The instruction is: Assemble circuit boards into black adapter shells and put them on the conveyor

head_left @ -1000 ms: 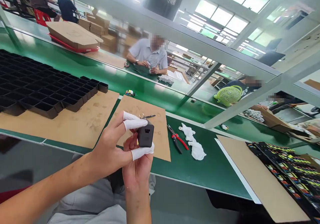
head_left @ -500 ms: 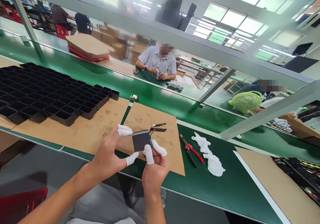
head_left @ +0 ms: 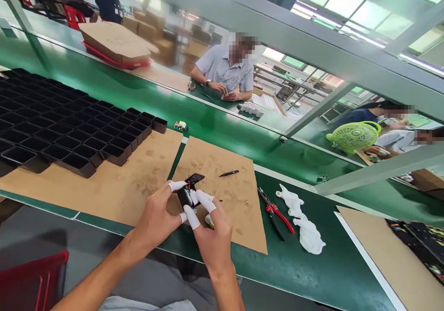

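Both my hands hold a small black plastic housing (head_left: pixel 189 192) just above a brown cardboard sheet (head_left: pixel 222 195) on the green bench. My left hand (head_left: pixel 157 216) pinches it from the left with white-cotted thumb and forefinger. My right hand (head_left: pixel 211 232) grips it from the right and below, also with white finger cots. The housing looks open at the top, with small coloured parts showing inside. A thin black tool (head_left: pixel 229 173) lies on the cardboard beyond my hands.
Rows of empty black housings (head_left: pixel 69 131) fill the left of a second cardboard sheet (head_left: pixel 104 181). Red-handled pliers (head_left: pixel 275 211) and white gloves (head_left: pixel 301 223) lie to the right. A tray of circuit boards (head_left: pixel 419 241) sits far right. Other people work across the green conveyor (head_left: pixel 243 135).
My hands have lowered toward the cardboard and turned the housing, which now shows its open side. The camera has tilted down and shifted slightly.
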A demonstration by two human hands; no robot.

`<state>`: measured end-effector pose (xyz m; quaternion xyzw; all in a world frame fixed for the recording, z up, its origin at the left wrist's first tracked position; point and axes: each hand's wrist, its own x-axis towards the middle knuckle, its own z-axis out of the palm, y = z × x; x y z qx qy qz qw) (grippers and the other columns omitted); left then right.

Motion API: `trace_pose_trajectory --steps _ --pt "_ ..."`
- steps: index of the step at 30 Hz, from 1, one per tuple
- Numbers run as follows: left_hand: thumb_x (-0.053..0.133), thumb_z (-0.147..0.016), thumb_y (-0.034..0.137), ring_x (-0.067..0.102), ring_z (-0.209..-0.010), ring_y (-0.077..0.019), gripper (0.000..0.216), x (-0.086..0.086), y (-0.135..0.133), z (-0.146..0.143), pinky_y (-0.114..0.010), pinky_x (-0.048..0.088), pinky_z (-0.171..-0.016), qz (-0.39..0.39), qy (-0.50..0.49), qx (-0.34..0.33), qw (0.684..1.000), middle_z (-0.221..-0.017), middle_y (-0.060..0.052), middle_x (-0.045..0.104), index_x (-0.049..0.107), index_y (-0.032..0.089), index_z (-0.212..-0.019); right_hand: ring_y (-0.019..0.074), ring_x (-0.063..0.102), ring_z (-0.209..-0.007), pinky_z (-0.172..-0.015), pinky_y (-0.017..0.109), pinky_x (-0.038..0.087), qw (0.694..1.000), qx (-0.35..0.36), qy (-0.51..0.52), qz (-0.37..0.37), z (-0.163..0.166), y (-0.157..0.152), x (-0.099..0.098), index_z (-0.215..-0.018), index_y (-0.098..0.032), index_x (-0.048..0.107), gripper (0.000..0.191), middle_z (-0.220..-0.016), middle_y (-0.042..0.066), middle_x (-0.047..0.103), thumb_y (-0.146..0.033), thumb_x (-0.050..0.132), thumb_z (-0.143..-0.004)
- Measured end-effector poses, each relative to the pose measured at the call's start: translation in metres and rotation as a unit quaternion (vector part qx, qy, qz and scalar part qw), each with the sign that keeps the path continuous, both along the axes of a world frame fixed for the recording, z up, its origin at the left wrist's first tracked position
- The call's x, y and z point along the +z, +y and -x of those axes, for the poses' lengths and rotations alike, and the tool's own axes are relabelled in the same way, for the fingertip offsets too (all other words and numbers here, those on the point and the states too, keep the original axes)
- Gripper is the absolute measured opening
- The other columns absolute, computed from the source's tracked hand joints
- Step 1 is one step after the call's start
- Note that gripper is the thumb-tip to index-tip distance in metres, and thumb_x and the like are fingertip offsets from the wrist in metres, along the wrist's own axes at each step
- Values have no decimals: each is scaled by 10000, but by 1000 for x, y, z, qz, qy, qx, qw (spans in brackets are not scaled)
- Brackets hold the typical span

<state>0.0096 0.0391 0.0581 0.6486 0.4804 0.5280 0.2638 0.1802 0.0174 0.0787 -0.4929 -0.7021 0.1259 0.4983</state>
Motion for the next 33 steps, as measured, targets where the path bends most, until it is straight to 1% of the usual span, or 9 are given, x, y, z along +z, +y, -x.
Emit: trace_pose_trajectory --steps 6,12,18,21,23,25,28,30,33 --pt "701 -773 19 831 -1071 -274 576 -3 -2 -2 -371 694 -910 -16 -1 22 1000 -1175 -55 834 707 247 -1302 264 852 -986 -833 361 717 999 -9 -13 28 2 1 0 -1372 -271 796 386 -1131 98 856 -198 815 -993" --pt "666 -759 16 822 -996 -249 580 -3 -5 1 -329 684 -848 -21 24 33 999 -1114 -42 826 708 243 -1292 249 836 -1100 -917 347 696 998 37 -12 55 1 -1 -1 -1330 -287 815 311 -1173 93 831 -188 762 -1040" --pt "762 -831 84 822 -1031 -246 489 2 -9 2 -314 670 -878 -14 62 -8 998 -1141 -38 823 697 251 -1287 242 829 -1041 -754 304 686 998 28 7 53 -20 7 21 -1536 -278 687 543 -1201 98 822 -294 814 -1008" --pt "778 -822 77 822 -1035 -248 481 0 -9 0 -318 663 -885 4 79 -17 997 -1140 -28 817 694 257 -1261 227 841 -1023 -823 308 695 997 70 -6 16 -26 17 32 -1329 -271 816 298 -1144 86 852 -246 799 -1032" --pt "778 -800 67 822 -1031 -255 490 -2 -7 -2 -322 655 -859 20 91 -13 996 -1128 -24 812 693 259 -1243 215 852 -972 -771 282 687 997 76 -9 1 -26 20 33 -1107 -248 860 120 -1089 87 865 -190 786 -1032" --pt "778 -785 69 820 -1029 -262 494 -4 -6 -3 -329 647 -841 37 99 -11 994 -1133 -25 808 690 259 -1233 214 858 -957 -702 261 671 997 75 -10 0 -24 19 29 -983 -234 849 118 -1083 96 866 -153 775 -1028" --pt "783 -763 80 818 -1034 -272 466 -6 -5 -3 -345 641 -851 53 101 -9 993 -1147 -31 806 681 255 -1182 228 859 -989 -737 291 695 996 80 -33 -1 -20 12 17 -1103 -237 848 124 -1138 111 859 -161 784 -1030" --pt "754 -741 56 815 -1012 -268 466 -6 -5 -3 -342 633 -837 59 100 -5 993 -1124 -27 799 673 255 -1154 247 856 -1010 -787 335 719 995 77 -60 -17 -18 8 10 -1241 -243 831 218 -1156 120 849 -214 820 -1025" --pt "708 -720 27 804 -962 -252 483 -6 -5 -4 -330 616 -802 56 97 0 994 -1085 -20 781 670 251 -1146 269 853 -1035 -835 376 736 993 53 -94 -43 -16 4 6 -1266 -240 825 253 -1144 125 834 -233 844 -1014"
